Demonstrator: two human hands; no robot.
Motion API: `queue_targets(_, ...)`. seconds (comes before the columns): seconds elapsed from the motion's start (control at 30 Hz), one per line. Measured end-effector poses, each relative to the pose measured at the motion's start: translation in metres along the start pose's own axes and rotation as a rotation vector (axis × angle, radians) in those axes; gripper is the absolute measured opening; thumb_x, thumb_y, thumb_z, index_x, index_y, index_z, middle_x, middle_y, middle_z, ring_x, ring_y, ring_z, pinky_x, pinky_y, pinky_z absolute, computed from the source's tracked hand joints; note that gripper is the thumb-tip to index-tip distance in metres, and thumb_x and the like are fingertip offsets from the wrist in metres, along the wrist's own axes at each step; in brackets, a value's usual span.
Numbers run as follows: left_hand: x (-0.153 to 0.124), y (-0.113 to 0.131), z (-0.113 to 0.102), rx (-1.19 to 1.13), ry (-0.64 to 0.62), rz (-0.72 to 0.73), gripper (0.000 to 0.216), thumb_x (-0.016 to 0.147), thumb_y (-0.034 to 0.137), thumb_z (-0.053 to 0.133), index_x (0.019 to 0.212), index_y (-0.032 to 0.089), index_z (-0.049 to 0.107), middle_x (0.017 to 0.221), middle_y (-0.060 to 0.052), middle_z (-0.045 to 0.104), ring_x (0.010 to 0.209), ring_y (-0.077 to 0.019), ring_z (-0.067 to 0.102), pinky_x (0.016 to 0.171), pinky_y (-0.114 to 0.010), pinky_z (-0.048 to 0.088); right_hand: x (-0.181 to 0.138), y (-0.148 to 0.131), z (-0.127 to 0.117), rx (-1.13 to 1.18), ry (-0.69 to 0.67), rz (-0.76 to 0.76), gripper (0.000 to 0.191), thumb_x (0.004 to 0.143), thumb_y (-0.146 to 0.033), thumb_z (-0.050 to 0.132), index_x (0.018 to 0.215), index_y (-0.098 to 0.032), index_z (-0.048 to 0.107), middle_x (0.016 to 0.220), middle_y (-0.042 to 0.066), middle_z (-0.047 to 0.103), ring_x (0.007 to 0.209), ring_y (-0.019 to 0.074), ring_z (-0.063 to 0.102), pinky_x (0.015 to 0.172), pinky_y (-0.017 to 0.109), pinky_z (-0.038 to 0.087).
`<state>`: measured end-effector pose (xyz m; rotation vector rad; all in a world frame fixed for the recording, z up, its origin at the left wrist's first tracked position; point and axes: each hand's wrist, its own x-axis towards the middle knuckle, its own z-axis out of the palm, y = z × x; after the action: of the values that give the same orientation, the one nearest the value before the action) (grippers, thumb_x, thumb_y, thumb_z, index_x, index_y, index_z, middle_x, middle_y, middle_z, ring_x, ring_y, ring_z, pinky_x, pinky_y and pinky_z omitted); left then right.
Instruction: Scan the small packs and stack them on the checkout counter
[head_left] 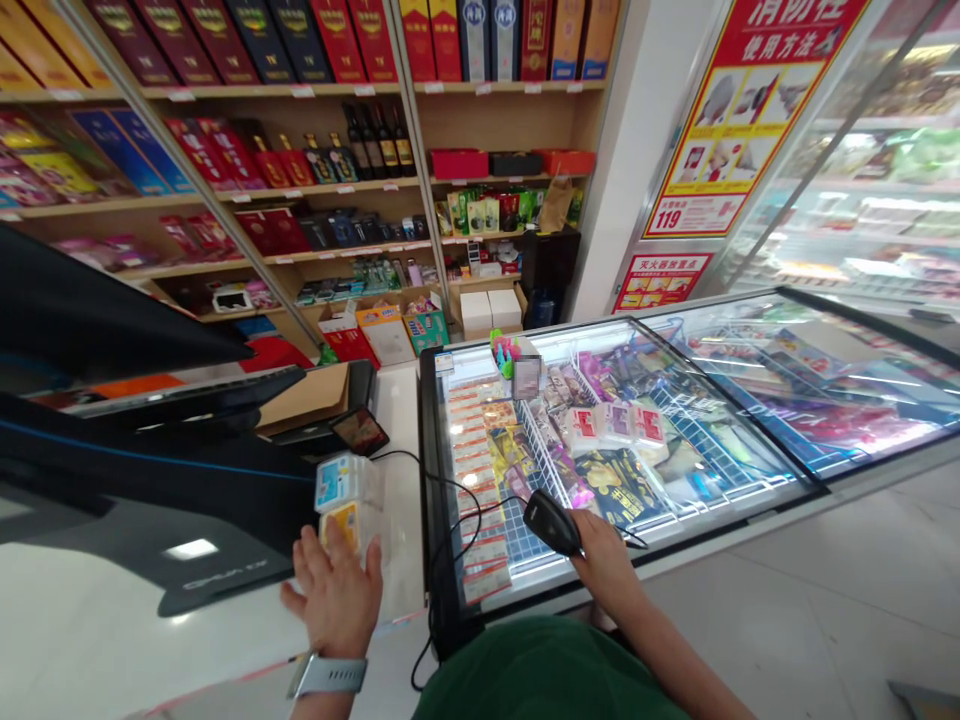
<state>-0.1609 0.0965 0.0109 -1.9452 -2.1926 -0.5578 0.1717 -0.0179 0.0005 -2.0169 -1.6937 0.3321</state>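
My right hand (606, 560) is closed around the handle of a black barcode scanner (551, 520), held above the glass top of the chest freezer (540, 575). A dark cable trails from the scanner toward the counter. At the left, my left hand (339, 590), with a grey watch on its wrist, is spread over the counter. Its fingertips reach the clear plastic box with a yellow label (343, 525); whether they press on it I cannot tell. Just behind stands a similar box with a blue label (337, 482). Three more clear boxes with red and purple labels (616, 422) sit on the freezer glass.
A black checkout terminal (172, 500) fills the left of the white counter (401, 420). An open cardboard box (307, 395) stands behind it. Small colourful toys (504, 352) are on the freezer's far edge. Shelves (292, 90) with bottles and gift boxes line the back wall.
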Motion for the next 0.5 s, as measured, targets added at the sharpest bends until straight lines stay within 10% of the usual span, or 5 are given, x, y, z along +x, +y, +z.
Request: queue_targets(0.5, 0.01, -0.023, -0.004, 0.064, -0.244, -0.053, 0.054, 0.094, 0.041, 0.038, 0.143, 0.02, 0.043, 0.12, -0.016, 0.057, 0.099, -0.0274, 0.06, 0.078, -0.039, 0.051, -0.002, 0.008, 0.007, 0.0, -0.029, -0.032, 0.047, 0.069, -0.005, 0.045, 0.114, -0.017, 0.056, 0.101, 0.01, 0.065, 0.095, 0.0258, 0.06, 0.084, 0.038, 0.046)
